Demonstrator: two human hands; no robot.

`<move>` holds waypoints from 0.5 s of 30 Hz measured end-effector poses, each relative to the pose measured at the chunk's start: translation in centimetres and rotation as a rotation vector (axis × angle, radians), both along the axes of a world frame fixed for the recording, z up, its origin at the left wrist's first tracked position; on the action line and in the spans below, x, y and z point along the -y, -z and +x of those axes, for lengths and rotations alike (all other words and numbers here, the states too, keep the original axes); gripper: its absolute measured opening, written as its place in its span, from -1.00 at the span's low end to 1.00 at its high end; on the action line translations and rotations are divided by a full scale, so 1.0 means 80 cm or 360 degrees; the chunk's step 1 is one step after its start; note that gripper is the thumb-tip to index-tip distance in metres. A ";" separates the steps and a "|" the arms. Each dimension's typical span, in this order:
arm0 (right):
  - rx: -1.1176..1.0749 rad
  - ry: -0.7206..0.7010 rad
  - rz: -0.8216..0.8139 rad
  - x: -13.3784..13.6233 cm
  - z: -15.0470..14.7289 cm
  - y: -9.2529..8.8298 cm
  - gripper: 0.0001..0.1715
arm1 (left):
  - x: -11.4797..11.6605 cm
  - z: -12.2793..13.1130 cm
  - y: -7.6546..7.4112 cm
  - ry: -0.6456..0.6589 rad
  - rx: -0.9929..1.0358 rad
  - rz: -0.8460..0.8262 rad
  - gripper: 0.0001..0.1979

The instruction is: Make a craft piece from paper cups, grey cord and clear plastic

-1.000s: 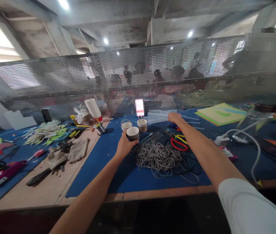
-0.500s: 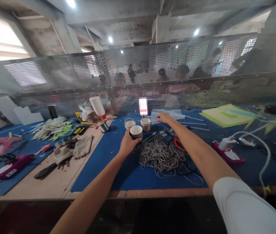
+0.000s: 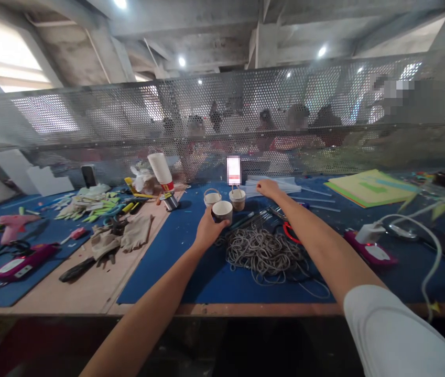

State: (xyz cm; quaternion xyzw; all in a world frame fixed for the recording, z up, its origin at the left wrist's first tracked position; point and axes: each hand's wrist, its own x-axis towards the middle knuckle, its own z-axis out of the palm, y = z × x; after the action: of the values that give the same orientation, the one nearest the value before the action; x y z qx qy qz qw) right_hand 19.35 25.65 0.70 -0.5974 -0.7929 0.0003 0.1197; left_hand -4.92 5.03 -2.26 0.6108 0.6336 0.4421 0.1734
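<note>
My left hand (image 3: 208, 231) is closed around a small cup (image 3: 223, 211) with a white inside and a darker outer side. Just behind it stand two other cups, a white cup with a thin arched handle (image 3: 212, 198) and a beige cup (image 3: 238, 201) with a handle too. To the right of the cups, my right hand (image 3: 269, 189) is closed, fingers curled in; whatever they may hold is hidden. It is beside clear glue sticks (image 3: 291, 186). A loose heap of grey cord (image 3: 266, 252) lies in front of the cups, between my forearms.
Red-handled scissors (image 3: 291, 233) lie by the cord. At left are a stack of paper cups (image 3: 160, 170), gloves (image 3: 138, 233), a pink glue gun (image 3: 14, 226) and a power strip (image 3: 23, 264). Coloured sheets (image 3: 367, 191) and another power strip (image 3: 369, 248) lie right. A phone (image 3: 234, 170) stands behind.
The whole view has shifted slightly, so things sit a little further right. My left hand keeps its grip on the cup, and my right hand stays closed in nearly the same place.
</note>
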 end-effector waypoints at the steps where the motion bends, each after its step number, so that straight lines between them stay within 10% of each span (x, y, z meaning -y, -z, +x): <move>1: -0.0004 0.0003 0.0006 0.001 0.001 -0.002 -0.70 | 0.000 0.000 0.000 -0.0001 0.0002 -0.0002 -0.30; 15: -0.0255 0.0222 0.0201 0.004 0.013 -0.020 -0.69 | 0.001 -0.001 -0.002 -0.0012 -0.0012 -0.0040 -0.33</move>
State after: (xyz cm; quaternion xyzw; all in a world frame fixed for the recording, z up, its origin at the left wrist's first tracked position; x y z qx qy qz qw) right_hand 20.42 25.35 2.30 -0.6405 -0.7357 -0.0101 0.2198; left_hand -5.00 4.92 -2.12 0.6079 0.6420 0.4324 0.1771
